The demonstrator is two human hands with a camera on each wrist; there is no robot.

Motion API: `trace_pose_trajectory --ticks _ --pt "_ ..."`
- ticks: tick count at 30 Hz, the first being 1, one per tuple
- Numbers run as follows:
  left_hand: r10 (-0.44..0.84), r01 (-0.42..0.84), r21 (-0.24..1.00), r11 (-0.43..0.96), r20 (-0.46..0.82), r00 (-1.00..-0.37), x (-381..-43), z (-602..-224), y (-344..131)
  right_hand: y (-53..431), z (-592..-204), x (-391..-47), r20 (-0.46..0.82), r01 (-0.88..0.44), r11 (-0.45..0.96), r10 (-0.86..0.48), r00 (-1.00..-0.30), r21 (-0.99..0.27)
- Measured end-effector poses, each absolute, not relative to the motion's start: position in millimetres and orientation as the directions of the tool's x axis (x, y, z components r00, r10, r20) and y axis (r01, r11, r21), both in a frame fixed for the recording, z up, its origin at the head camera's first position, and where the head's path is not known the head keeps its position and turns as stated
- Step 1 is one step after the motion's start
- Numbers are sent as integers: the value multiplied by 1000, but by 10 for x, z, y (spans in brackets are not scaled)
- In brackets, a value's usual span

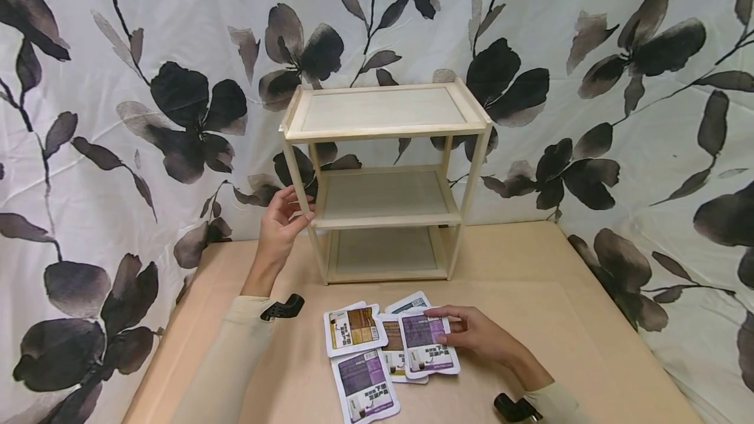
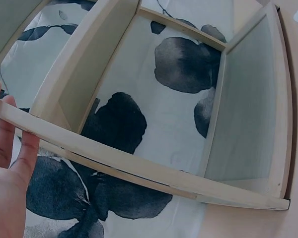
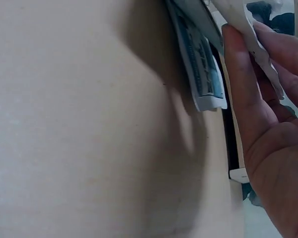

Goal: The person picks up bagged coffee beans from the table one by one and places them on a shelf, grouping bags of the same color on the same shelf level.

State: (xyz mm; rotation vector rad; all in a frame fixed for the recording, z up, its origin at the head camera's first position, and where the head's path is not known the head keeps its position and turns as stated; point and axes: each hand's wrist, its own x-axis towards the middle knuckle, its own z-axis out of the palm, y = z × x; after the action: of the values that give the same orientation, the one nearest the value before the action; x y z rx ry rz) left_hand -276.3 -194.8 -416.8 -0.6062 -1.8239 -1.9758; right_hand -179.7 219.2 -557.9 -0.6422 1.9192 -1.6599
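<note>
A three-tier wooden shelf rack (image 1: 385, 220) with pale panels stands upright at the back of the table. My left hand (image 1: 284, 220) grips its left front post at about middle-shelf height. In the left wrist view, the fingers (image 2: 27, 151) pass behind the post (image 2: 114, 157). My right hand (image 1: 480, 337) pinches a purple-and-white packet (image 1: 425, 345) by its right edge, between thumb and fingers. That packet overlaps a brown-and-white packet (image 1: 393, 345) in the head view. In the right wrist view, the pinched packet (image 3: 248, 34) appears edge-on, with a blue-labelled packet (image 3: 201, 64) beyond the thumb.
To the left lie another brown packet (image 1: 353, 329) and a purple packet (image 1: 366, 388), partly overlapping. A blue-labelled packet (image 1: 412, 301) shows behind the pile. The light wooden table (image 1: 530, 280) meets a floral cloth backdrop (image 1: 589, 116) right behind the rack.
</note>
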Motion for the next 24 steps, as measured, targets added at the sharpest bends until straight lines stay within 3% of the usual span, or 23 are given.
trace_pose_trajectory --ticks 24 --pt "-8 544 837 -62 544 -839 -2790 -4150 -1959 2196 -4913 -1858 3 -92 105 -644 -765 -990"
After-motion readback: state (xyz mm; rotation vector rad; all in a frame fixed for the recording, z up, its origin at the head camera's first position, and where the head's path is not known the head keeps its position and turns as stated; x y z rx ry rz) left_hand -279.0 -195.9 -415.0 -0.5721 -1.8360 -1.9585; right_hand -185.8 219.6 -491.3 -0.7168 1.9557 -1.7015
